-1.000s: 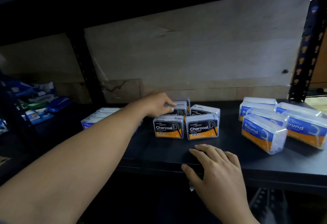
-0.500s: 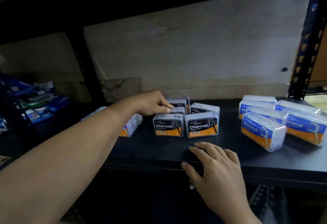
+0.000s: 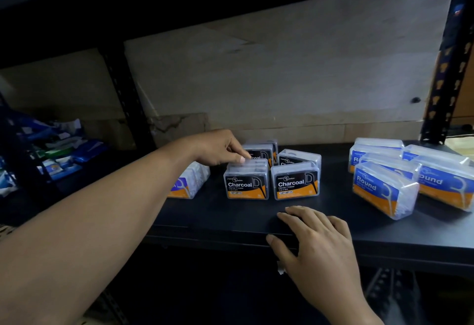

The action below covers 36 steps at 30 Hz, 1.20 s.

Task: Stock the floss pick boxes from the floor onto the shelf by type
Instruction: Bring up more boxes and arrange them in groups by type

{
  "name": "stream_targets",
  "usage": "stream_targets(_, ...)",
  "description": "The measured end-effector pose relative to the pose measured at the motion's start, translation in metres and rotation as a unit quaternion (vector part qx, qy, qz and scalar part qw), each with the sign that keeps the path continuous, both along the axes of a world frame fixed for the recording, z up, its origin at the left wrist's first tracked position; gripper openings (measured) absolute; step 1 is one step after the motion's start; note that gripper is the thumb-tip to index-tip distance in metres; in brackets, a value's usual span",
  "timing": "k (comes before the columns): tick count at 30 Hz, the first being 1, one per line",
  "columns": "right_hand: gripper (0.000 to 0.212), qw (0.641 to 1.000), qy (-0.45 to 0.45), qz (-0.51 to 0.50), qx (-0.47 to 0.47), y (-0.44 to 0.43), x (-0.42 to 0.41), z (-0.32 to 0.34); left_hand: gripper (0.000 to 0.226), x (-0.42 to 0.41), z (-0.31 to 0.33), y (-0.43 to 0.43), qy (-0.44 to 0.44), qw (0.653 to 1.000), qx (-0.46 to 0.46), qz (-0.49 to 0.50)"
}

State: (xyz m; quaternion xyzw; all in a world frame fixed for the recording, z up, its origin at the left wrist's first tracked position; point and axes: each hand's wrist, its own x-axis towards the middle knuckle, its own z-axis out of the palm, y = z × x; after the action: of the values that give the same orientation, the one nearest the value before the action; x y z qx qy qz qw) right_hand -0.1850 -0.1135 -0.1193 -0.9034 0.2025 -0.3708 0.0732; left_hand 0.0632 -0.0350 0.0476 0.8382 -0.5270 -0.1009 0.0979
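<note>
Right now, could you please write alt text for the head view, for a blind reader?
A person's left hand touches the top of a Charcoal box in a small cluster on a dark shelf, while the right hand rests flat on the shelf's front edge. Blue Round boxes lie further right.

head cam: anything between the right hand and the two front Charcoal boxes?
Nothing. In the head view, only bare dark shelf separates the right hand, resting on the front edge, from the front Charcoal boxes.
</note>
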Motion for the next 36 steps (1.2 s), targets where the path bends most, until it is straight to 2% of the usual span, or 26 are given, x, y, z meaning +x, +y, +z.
stream_targets(5,0.047,1.0,-0.001,0.003,0.0,0.0,0.0,-0.001,0.043,-0.006,0.013,0.004,0.006,0.999,-0.05,-0.002)
stream_targets(10,0.05,1.0,0.005,0.0,0.003,0.0,0.0,0.0,0.071,-0.015,0.008,0.003,-0.049,0.998,0.043,0.002)
stream_targets(17,0.049,1.0,0.005,0.0,0.006,0.0,0.0,0.0,0.069,-0.012,-0.006,0.001,-0.047,0.998,0.05,-0.011)
stream_targets(23,0.048,1.0,0.004,-0.001,0.004,0.0,0.0,0.0,0.082,-0.008,-0.008,0.001,-0.04,0.998,0.045,-0.012)
stream_targets(29,0.046,1.0,-0.006,0.003,0.005,0.0,0.0,0.0,0.08,-0.009,-0.003,0.001,-0.026,0.999,0.023,0.004)
stream_targets(32,0.046,1.0,-0.009,0.004,0.0,0.0,0.0,-0.001,0.059,-0.008,0.01,-0.002,-0.003,0.999,-0.048,0.02)
stream_targets(34,0.046,1.0,-0.009,0.006,-0.002,0.0,0.0,-0.001,0.043,-0.006,0.014,-0.01,-0.019,0.996,-0.079,0.033)
stream_targets(36,0.046,1.0,-0.01,0.007,-0.003,-0.001,0.001,-0.001,0.04,-0.002,0.011,-0.022,-0.039,0.994,-0.087,0.052)
